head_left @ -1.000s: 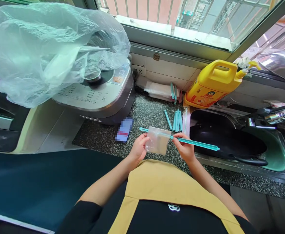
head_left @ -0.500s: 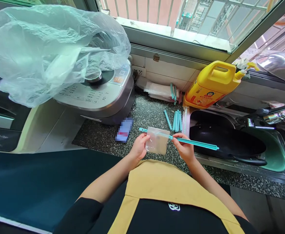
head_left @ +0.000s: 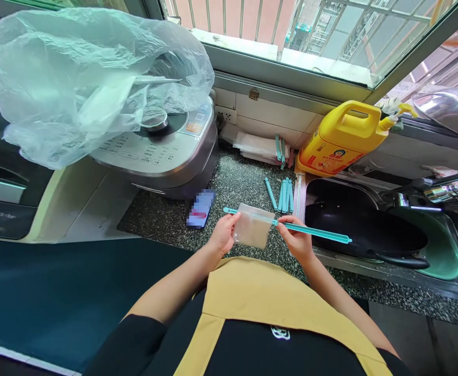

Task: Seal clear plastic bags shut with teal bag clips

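Observation:
My left hand (head_left: 224,235) is closed on the left edge of a small clear plastic bag (head_left: 254,230), with thumb and fingers pinching it near the top. Whether the beige tone in the bag is its contents cannot be made out. A long turquoise bag sealing clip (head_left: 318,233) lies unfolded across the bag's upper part, its thin left end sticking out past my left fingers. My right hand (head_left: 297,243) pinches the clip near its middle joint, just right of the bag. The clip's wider grooved half points right, over the edge of a black wok (head_left: 362,227).
More turquoise clips (head_left: 285,196) lie on the speckled counter (head_left: 236,172) beyond my hands. A phone (head_left: 200,209) is at the left, before a rice cooker (head_left: 174,156) under a large plastic bag (head_left: 75,78). A yellow jug (head_left: 338,138) stands by the sink (head_left: 444,256).
The view has shifted very slightly. Both hands, the small bag and the clip keep nearly the same position.

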Action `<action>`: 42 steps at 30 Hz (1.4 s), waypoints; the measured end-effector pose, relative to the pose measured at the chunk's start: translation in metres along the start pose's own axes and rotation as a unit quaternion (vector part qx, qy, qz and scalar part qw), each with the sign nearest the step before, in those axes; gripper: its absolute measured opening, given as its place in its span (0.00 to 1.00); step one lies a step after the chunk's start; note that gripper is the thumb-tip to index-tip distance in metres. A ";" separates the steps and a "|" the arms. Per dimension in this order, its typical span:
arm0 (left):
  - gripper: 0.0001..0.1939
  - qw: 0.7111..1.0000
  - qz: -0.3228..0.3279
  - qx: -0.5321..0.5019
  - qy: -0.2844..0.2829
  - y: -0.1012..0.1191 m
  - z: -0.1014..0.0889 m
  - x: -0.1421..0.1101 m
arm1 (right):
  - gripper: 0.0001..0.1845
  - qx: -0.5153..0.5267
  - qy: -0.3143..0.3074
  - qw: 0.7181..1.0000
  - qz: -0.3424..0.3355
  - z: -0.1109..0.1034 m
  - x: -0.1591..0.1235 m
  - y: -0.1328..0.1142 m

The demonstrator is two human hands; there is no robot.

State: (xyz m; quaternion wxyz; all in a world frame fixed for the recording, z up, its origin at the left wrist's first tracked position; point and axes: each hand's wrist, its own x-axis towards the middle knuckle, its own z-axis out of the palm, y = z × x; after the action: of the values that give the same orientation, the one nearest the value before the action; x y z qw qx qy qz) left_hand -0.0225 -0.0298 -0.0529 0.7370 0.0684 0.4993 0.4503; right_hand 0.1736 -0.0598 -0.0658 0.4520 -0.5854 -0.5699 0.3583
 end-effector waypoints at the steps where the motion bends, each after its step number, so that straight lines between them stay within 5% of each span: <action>1: 0.18 1.000 0.000 0.002 0.003 0.000 0.000 0.001 | 0.10 -0.002 -0.001 1.000 -0.003 0.000 0.000 0.000; 16: 0.14 0.999 0.025 -0.035 0.010 0.003 0.004 0.001 | 0.10 -0.067 0.028 0.986 -0.150 0.000 -0.001 -0.001; 26: 0.16 0.999 0.028 -0.017 -0.037 0.005 0.006 -0.007 | 0.16 -0.199 -0.187 0.915 -0.298 -0.024 0.026 -0.027; 29: 0.16 0.998 0.035 -0.011 -0.049 0.007 0.007 -0.010 | 0.16 -0.229 -0.210 0.896 -0.316 -0.025 0.031 -0.031; 36: 0.15 0.998 0.042 -0.034 -0.028 0.012 0.007 -0.009 | 0.16 -0.104 -0.114 0.947 -0.283 -0.018 0.016 -0.022; 42: 0.15 0.997 0.064 -0.002 -0.042 0.016 0.006 -0.009 | 0.12 -0.129 -0.051 0.968 -0.208 -0.041 0.034 -0.026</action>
State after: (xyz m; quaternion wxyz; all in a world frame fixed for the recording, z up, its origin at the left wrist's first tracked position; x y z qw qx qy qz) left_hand -0.0281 -0.0253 -0.0355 0.7275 0.1172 0.4614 0.4941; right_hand 0.2060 -0.0326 -0.0249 0.4078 -0.4879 -0.7429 0.2092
